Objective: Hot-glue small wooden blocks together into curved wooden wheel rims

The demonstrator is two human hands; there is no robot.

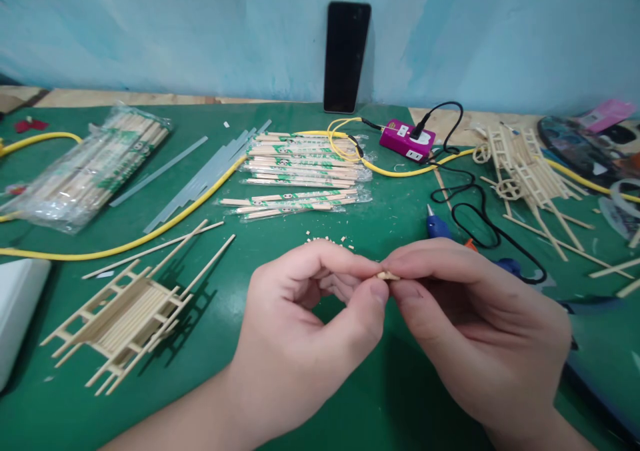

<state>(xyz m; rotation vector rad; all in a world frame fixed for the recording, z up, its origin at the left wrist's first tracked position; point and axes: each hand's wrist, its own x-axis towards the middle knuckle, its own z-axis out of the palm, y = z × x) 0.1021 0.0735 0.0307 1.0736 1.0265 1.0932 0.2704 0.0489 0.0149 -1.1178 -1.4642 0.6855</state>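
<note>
Head view: I see two bare hands meeting above a green tabletop [387, 401], fingertip to fingertip. The left hand [307, 327] curls its thumb and forefinger in to pinch one side of a small wooden piece [388, 275], and the right hand [487, 324] pinches the other side the same way. So little of the piece shows between the fingers that I can't make out its full shape. Just beyond the hands, wooden bits [330, 241] lie scattered on the green. Farther back sit paper-and-plastic wrapped chopsticks [303, 161] in a row, with translucent sticks [205, 181] to their left and a clear bag [93, 171] of more chopsticks beyond those. A little wooden frame [127, 314] with two long shafts rests left of the left hand, well apart from it. A blue glue gun [438, 225] pokes out behind the right hand, near a purple power strip [407, 142] with a black plug [416, 131] in it. At the right stands another wooden model [533, 154] with spoked wheels, and a dark phone [347, 57] leans upright against the painted blue wall [200, 37]
</note>
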